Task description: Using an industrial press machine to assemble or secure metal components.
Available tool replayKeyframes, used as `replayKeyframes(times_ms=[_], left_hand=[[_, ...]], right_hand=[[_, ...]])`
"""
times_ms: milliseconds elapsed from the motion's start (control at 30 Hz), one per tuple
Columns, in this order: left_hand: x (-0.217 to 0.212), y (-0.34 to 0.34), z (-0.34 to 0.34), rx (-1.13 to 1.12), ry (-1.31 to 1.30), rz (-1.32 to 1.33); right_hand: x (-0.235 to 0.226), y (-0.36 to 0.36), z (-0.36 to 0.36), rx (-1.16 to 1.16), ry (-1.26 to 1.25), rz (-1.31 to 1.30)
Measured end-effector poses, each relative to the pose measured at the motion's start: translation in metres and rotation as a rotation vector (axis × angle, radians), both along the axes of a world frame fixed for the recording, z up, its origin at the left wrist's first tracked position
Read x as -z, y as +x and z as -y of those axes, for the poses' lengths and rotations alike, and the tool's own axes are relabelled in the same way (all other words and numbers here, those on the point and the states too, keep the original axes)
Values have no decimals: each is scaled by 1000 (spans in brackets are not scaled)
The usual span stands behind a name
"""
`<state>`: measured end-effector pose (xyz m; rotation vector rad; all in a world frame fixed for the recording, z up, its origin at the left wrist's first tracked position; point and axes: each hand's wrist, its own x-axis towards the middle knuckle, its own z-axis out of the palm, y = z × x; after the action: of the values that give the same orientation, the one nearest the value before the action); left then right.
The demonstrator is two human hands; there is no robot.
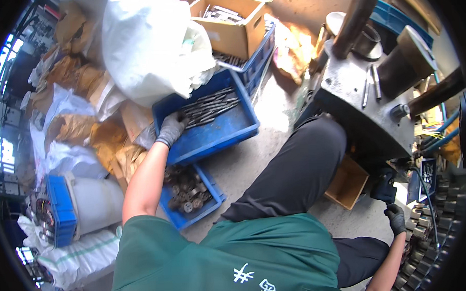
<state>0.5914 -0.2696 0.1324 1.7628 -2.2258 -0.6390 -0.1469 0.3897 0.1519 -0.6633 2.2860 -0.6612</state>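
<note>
My left hand (172,128), in a grey knit glove, reaches over the near left side of a blue plastic bin (219,133). Its fingers are bunched at the left ends of a pile of slim dark metal rods (210,108); what lies between them is hidden. My right hand (396,219), gloved in dark grey, is far to the right, low beside a black object (384,188) whose kind I cannot make out. Its fingers are curled, and what they hold is too small to name. Two loose rods (371,86) lie on the metal machine table.
A lower blue bin (215,211) holds round metal parts. A cardboard box (233,33) of metal pieces sits on another blue crate (263,66). A white sack (153,45) bulges behind the rod bin. Thick machine columns (352,20) rise at right; a wooden box (347,182) stands below.
</note>
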Motion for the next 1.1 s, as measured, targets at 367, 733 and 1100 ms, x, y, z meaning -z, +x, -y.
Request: replayKeyframes(times_ms=[367,733,1100], left_hand=[[17,213,-117,-664,-171,-273],[78,123,-249,-234,292,90],[88,66,-234,23,497,307]], right_hand=[[-7,-19,-34,194,103,295],[1,-19,-24,142,166,251],[-10,1,-30,204,143,264]])
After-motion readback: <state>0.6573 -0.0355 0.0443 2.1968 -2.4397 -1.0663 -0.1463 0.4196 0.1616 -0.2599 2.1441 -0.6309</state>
